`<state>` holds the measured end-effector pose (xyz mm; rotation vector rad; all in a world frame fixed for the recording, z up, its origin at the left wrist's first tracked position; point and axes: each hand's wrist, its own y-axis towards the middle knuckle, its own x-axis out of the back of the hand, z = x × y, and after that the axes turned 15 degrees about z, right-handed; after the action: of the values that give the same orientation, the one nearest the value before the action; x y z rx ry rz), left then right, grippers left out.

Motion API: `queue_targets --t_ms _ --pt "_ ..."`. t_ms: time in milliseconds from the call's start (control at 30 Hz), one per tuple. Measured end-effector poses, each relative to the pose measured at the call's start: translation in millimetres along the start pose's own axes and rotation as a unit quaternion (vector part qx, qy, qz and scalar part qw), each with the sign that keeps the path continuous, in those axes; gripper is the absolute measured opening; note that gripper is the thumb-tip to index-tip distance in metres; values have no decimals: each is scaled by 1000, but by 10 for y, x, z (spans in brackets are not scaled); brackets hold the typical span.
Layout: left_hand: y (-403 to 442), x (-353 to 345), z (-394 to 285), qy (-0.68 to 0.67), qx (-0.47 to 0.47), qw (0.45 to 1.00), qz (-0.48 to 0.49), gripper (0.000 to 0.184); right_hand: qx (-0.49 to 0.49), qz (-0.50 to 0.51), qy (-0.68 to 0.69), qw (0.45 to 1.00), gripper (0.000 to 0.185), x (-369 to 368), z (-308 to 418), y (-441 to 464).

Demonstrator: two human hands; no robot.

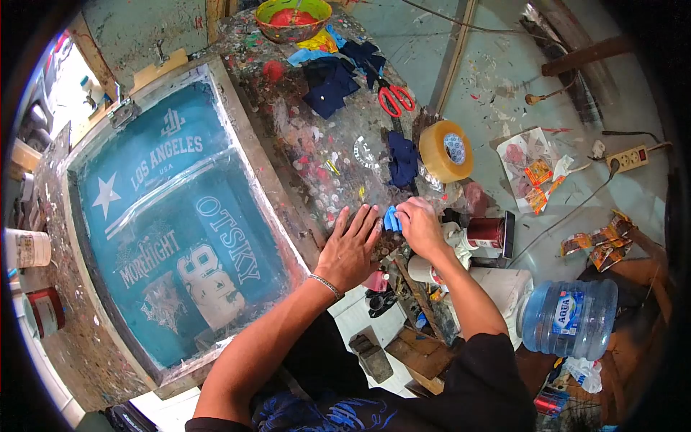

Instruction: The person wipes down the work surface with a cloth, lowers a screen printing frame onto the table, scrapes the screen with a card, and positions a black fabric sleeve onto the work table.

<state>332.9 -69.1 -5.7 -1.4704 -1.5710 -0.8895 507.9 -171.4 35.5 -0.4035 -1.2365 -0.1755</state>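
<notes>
My left hand (350, 248) lies flat on the paint-stained table with its fingers spread, beside the wooden frame of the printing screen. Just to its right, my right hand (419, 225) is closed on a small piece of blue cloth (392, 219) at the table's edge. The screen (180, 216) has teal mesh with lettering and a star, and fills the left side. Beyond my hands lie dark blue cloth scraps (403, 158), a roll of clear tape (445, 151) and red-handled scissors (394, 99).
A bowl of red paint (293, 20) stands at the far end of the table. To the right are a water bottle (568, 318), a dark red can (486, 232), and a power strip (628, 158) with cords. Crumpled wrappers (601, 241) lie beyond the bottle.
</notes>
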Motion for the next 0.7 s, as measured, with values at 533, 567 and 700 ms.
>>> queue_targets --t_ms 533,567,700 --pt "2 3 2 -12 -5 1000 -19 65 20 120 80 989 8 229 9 46" --pt "5 5 -1 -12 -4 1000 -16 65 43 90 36 994 10 177 18 18" --pt "-1 -6 4 -14 -4 1000 -18 66 55 54 -42 996 13 87 99 -37"
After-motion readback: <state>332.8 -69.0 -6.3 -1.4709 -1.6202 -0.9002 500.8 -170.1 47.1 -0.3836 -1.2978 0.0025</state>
